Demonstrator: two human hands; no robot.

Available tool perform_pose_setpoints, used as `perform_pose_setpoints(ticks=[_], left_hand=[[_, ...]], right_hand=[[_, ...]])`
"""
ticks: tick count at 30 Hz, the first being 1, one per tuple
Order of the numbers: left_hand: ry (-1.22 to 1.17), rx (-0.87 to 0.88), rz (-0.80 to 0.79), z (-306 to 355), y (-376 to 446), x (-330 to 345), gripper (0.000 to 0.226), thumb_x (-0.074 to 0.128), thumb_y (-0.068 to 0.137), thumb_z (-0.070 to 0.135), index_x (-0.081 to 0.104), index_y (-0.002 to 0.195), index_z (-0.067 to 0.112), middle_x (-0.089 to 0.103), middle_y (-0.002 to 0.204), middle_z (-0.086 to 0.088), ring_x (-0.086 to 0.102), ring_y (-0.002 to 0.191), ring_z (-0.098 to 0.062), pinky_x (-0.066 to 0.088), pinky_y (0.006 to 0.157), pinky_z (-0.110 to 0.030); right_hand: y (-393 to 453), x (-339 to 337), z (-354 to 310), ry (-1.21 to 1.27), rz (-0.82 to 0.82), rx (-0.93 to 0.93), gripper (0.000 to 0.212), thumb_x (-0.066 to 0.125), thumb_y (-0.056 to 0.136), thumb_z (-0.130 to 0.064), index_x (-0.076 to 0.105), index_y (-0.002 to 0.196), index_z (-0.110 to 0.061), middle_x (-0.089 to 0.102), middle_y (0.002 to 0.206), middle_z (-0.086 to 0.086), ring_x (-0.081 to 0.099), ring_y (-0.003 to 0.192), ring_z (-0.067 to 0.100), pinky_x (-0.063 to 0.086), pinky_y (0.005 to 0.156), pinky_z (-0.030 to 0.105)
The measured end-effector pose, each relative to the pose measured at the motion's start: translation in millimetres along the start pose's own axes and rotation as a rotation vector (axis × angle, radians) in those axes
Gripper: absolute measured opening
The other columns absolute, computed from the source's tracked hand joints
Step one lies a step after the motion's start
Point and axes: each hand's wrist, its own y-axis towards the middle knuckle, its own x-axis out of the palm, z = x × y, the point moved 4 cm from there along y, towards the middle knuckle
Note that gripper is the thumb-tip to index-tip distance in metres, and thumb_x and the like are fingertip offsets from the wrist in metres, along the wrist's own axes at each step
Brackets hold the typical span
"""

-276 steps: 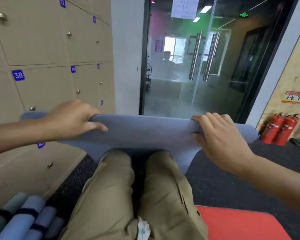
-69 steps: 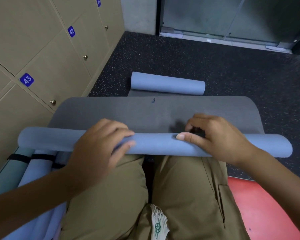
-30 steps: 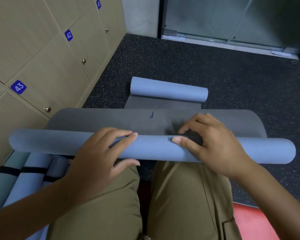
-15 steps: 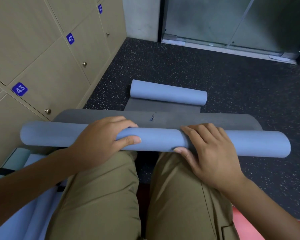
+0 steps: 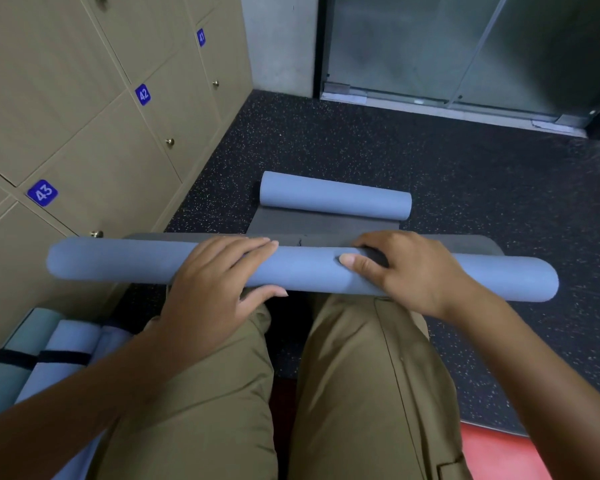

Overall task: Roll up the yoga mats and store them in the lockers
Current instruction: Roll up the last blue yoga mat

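Both forearms reach forward over the bent knees; the left hand [image 5: 219, 289] lies palm-down, fingers extended forward, thumb spread toward the body; the right hand [image 5: 409, 271] is palm-down with fingers curled, thumb pointing left.

**Surroundings, non-task**

Dark speckled floor [image 5: 343, 147] throughout. Glass door [image 5: 465, 46] in a dark frame at far end, metal threshold track [image 5: 430, 107] below. Grey concrete pillar [image 5: 278, 43] left of the door. Red floor patch [image 5: 499, 455] bottom right. Khaki trousers [image 5: 361, 393] in foreground.
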Motion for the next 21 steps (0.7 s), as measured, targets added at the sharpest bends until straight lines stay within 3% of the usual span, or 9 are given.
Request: perform_pose_setpoints(ticks=[2, 4, 7, 12, 16, 18, 21], left_hand=[[-0.021, -0.012, -0.001, -4.0, 4.0, 3.6, 0.054, 0.068, 0.089, 0.055, 0.074, 0.119, 0.009, 0.073, 0.117, -0.001, 0.066, 0.107, -0.022, 0.045, 0.098, -0.034], [-0.058, -0.048, -0.03, -7.0, 8.3, 6.7, 0.055, 0.065, 0.087, 0.058, 0.075, 0.116, 0.012, 0.074, 0.113, 0.001, 0.066, 0.104, -0.02, 0.046, 0.094, -0.033], [-0.126, -0.14, -0.109, -11.8, 18.0, 7.3, 0.054, 0.061, 0.084, 0.066, 0.075, 0.111, 0.021, 0.074, 0.107, 0.009, 0.067, 0.097, -0.018, 0.048, 0.085, -0.033], [-0.28, -0.308, -0.326, -26.3, 39.4, 9.3, 0.047, 0.06, 0.074, 0.075, 0.064, 0.103, 0.038, 0.068, 0.101, 0.023, 0.059, 0.086, 0.004, 0.047, 0.08, -0.033], [-0.336, -0.362, -0.478, -37.4, 52.9, 16.0, 0.046, 0.064, 0.07, 0.074, 0.062, 0.101, 0.041, 0.066, 0.098, 0.026, 0.057, 0.085, 0.011, 0.04, 0.079, -0.028], [-0.394, -0.358, -0.464, -39.4, 56.0, 15.5, 0.044, 0.067, 0.07, 0.071, 0.064, 0.102, 0.04, 0.065, 0.101, 0.028, 0.058, 0.096, 0.011, 0.044, 0.085, -0.028], [-0.379, -0.258, -0.256, -36.0, 51.6, 9.5, 0.04, 0.07, 0.078, 0.063, 0.068, 0.109, 0.036, 0.065, 0.109, 0.023, 0.062, 0.104, -0.001, 0.05, 0.092, -0.037]], right_hand=[[2.6, 1.2, 0.9, -0.002, 0.056, -0.015, 0.058, 0.028, 0.092, -0.078, 0.063, 0.107, -0.034, 0.063, 0.103, -0.014, 0.058, 0.102, 0.015, 0.046, 0.077, 0.037], [-0.5, 1.3, -0.2, 0.018, 0.239, -0.074, 0.057, 0.033, 0.094, -0.075, 0.064, 0.115, -0.031, 0.064, 0.109, -0.012, 0.058, 0.105, 0.014, 0.048, 0.08, 0.035], [-9.4, 5.8, -3.6, -0.088, 0.433, -0.176, 0.051, 0.045, 0.099, -0.061, 0.064, 0.121, -0.019, 0.064, 0.107, -0.002, 0.058, 0.101, 0.025, 0.049, 0.083, 0.042], [-13.5, 24.1, -4.9, -0.26, 0.473, -0.204, 0.057, 0.046, 0.101, -0.061, 0.063, 0.133, -0.017, 0.064, 0.114, 0.004, 0.057, 0.098, 0.031, 0.048, 0.083, 0.047], [-3.2, 22.8, -1.2, -0.272, 0.469, -0.226, 0.056, 0.038, 0.103, -0.061, 0.065, 0.128, -0.019, 0.064, 0.107, 0.002, 0.058, 0.092, 0.029, 0.046, 0.077, 0.044], [2.9, 20.9, 0.5, -0.265, 0.448, -0.237, 0.056, 0.035, 0.103, -0.061, 0.066, 0.124, -0.02, 0.064, 0.103, 0.0, 0.059, 0.09, 0.027, 0.046, 0.075, 0.043], [12.8, 16.1, 2.5, -0.241, 0.382, -0.234, 0.056, 0.03, 0.103, -0.064, 0.066, 0.12, -0.023, 0.065, 0.098, -0.001, 0.062, 0.089, 0.026, 0.048, 0.075, 0.042]])
